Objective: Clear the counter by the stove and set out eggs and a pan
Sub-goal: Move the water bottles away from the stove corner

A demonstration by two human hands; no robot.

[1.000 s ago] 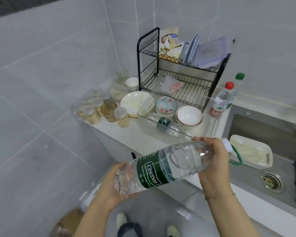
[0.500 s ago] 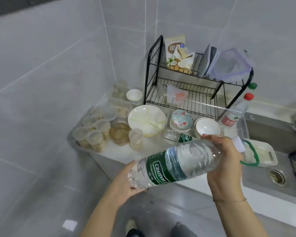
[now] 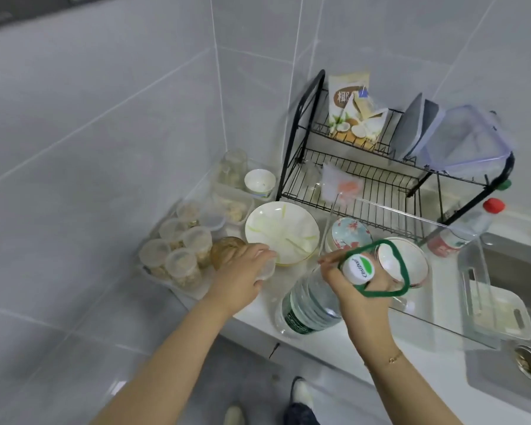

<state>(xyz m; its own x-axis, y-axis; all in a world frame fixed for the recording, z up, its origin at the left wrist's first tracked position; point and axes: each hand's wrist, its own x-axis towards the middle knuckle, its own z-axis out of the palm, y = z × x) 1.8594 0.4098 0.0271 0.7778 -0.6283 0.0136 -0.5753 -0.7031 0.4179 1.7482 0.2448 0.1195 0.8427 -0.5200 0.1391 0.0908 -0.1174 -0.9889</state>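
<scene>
A large clear water bottle [image 3: 310,305] with a green label, white cap and green carry loop stands upright on the white counter [image 3: 344,338] near its front edge. My right hand [image 3: 360,292] grips its neck just below the cap. My left hand [image 3: 241,273] is closed around a small clear plastic jar [image 3: 266,267] on the counter, just in front of a white plate [image 3: 282,231]. I see no eggs and no pan.
Several lidded jars [image 3: 178,253] crowd the left corner. A black dish rack [image 3: 365,179] stands at the back, with two bowls [image 3: 350,233] before it. A red-capped bottle [image 3: 466,228] is beside the sink [image 3: 503,372], where a white tray [image 3: 503,314] lies.
The bottle went from lying sideways in both hands to standing upright on the counter. My left hand let go of its base and reached to the small jar. The view moved closer.
</scene>
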